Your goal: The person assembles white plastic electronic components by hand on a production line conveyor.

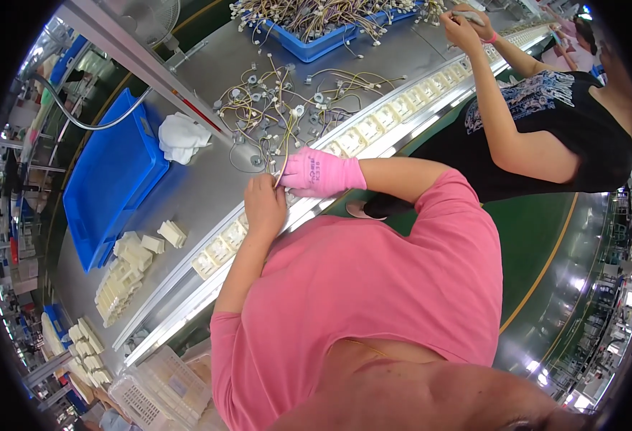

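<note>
My bare left hand (264, 207) and my right hand (317, 172), in a pink glove, meet over a line of cream plastic housings (219, 248). The gloved fingers are closed around a thin yellowish wire lead (285, 152) that runs down between the two hands. My left fingers are pinched together right beside it; what lies inside them is hidden. Just beyond my hands, on the metal table, spreads a tangle of wire leads (287, 108) with small white connectors and round grey parts.
A blue bin (309, 50) heaped with wire leads stands at the back. To the left are a blue tray (108, 183), a white cloth (184, 136) and stacked cream blocks (122, 280). A slanted metal post (151, 68) rises nearby. At right, a co-worker (545, 129) in black works along the line.
</note>
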Demonstrator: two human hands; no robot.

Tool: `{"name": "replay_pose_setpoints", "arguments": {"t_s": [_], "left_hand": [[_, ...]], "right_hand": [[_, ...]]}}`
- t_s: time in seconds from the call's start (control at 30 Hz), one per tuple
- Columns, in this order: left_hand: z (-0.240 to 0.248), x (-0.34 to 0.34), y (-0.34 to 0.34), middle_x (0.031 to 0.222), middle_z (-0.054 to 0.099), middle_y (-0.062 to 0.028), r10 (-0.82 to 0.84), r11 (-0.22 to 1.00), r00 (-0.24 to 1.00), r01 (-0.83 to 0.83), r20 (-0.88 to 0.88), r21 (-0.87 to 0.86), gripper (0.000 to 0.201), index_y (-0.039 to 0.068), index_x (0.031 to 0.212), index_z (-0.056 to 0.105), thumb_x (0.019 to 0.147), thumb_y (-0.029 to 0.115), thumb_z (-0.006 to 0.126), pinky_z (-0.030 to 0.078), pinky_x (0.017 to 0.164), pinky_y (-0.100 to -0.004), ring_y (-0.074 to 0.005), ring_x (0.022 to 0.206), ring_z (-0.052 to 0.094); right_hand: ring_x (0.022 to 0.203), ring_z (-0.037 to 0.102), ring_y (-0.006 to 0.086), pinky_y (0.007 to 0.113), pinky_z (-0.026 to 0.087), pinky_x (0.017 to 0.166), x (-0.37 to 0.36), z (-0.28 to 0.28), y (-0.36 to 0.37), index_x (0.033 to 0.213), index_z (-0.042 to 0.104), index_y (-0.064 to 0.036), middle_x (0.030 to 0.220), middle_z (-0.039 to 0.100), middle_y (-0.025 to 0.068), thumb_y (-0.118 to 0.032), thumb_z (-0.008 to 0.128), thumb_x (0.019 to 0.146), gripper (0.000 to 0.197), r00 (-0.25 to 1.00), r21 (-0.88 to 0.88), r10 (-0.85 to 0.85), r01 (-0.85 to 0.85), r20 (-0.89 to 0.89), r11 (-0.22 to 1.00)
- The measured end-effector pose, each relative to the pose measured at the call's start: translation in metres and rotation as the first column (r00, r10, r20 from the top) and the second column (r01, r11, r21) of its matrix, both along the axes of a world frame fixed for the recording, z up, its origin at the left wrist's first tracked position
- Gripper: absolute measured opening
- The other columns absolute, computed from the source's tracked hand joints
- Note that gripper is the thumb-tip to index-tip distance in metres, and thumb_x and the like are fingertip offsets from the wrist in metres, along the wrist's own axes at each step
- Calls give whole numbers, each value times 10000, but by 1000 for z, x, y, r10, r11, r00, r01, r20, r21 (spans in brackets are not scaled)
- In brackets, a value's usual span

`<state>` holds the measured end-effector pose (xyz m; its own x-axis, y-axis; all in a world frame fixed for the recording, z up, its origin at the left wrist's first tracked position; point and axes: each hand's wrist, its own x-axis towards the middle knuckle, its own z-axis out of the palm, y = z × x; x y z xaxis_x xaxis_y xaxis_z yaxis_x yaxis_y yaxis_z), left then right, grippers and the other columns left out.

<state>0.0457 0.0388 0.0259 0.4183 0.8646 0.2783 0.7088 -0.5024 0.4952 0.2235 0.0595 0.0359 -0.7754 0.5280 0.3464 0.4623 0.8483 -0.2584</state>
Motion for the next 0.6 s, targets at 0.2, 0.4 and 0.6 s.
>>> {"name": "replay_pose_setpoints", "arguments": {"t_s": [0.2, 0.4, 0.6], "left_hand": [[-3, -2, -4, 868, 485, -128, 51, 998, 999, -50, -14, 43, 165, 35, 868, 507, 713, 77, 543, 347, 740, -408, -306, 858, 455], [-7, -6, -4, 885, 484, -131, 95, 995, 994, -95, -45, -5, 204, 37, 896, 518, 701, 89, 543, 350, 739, -414, -311, 862, 454], [0, -9, 1, 868, 494, -140, 5, 998, 998, -10, -70, -67, 169, 14, 894, 540, 739, 84, 542, 379, 717, -415, -316, 844, 473]], "right_hand": [[767, 524, 276, 389, 425, 636, -12, -5, -14, 779, 536, -83, 810, 498, 107, -232, 560, 733, 158, 981, -95, -186, 181, -49, 979], [793, 532, 279, 384, 424, 654, -17, 9, -5, 783, 533, -83, 837, 508, 102, -253, 552, 740, 176, 981, -242, -158, 182, 115, 953], [758, 560, 269, 389, 405, 714, -18, 6, 21, 944, 491, -102, 887, 554, 98, -214, 545, 745, 235, 993, 112, -12, 26, -116, 993]]}}
